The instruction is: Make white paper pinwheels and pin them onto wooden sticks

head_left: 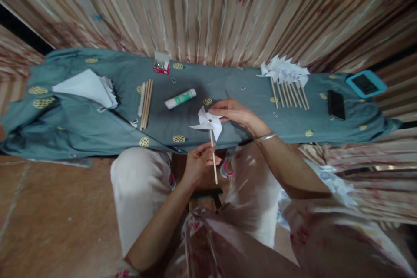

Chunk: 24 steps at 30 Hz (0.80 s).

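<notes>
A white paper pinwheel (pixel 204 118) with a pin at its centre sits at the top of a thin wooden stick (pixel 213 156). My left hand (pixel 199 160) is closed around the stick below the pinwheel, at the table's front edge. With its fingertips, my right hand (pixel 235 112) pinches one of the pinwheel's blades from the right side. Beyond the pinwheel lies a glue stick (pixel 180 98) with a green and white label.
Folded white paper sheets (pixel 85 89) and wooden sticks (pixel 147 104) lie left. A red box of pins (pixel 162 63) stands at the back. Several pinwheels (pixel 286 71) on sticks, a black phone (pixel 336 104) and a blue-framed tablet (pixel 366 84) rest right on the green cloth (pixel 228 82).
</notes>
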Motion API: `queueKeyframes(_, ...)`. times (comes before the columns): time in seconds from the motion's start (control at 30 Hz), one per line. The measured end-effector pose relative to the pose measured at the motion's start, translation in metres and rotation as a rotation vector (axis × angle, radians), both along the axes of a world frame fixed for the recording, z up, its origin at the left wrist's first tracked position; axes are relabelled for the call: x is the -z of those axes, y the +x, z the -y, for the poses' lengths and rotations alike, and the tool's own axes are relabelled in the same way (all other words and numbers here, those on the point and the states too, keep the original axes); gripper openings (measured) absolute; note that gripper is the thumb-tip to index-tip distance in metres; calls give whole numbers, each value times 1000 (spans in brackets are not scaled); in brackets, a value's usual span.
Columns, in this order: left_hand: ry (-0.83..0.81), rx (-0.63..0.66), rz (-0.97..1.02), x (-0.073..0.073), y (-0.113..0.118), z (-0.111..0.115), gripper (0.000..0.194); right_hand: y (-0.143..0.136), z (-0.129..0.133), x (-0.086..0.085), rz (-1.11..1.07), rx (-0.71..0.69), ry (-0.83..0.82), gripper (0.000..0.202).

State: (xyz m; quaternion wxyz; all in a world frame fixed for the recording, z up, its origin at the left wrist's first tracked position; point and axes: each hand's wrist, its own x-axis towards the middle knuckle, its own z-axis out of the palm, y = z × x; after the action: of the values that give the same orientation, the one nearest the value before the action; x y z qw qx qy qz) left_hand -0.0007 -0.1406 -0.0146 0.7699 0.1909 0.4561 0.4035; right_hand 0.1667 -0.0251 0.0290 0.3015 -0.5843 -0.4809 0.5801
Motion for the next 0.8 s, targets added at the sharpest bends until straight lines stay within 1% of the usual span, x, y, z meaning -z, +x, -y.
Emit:
queueKeyframes(0.1, 27, 30, -5, -8, 0, -14, 53, 3, -3, 0, -158, 143, 53, 34)
queueKeyframes(0.2, 80, 57, -25, -14, 2, -34, 50, 7, -6, 6, -310, 274, 85, 33)
queueKeyframes(0.37, 165, 129, -66, -16, 11, -76, 45, 18, -14, 18, -468, 438, 135, 41)
queueKeyframes(0.47, 185, 160, -68, -13, 20, -96, 46, 26, -24, 20, -487, 478, 162, 46)
queueKeyframes(0.57, 201, 126, -58, -8, 27, -107, 44, 32, -33, 19, -492, 509, 180, 49)
queueKeyframes(0.67, 208, 72, -56, -3, 29, -111, 41, 33, -39, 20, -497, 523, 175, 52)
queueKeyframes(0.8, 217, 96, -89, 1, 26, -112, 37, 28, -42, 25, -468, 514, 240, 58)
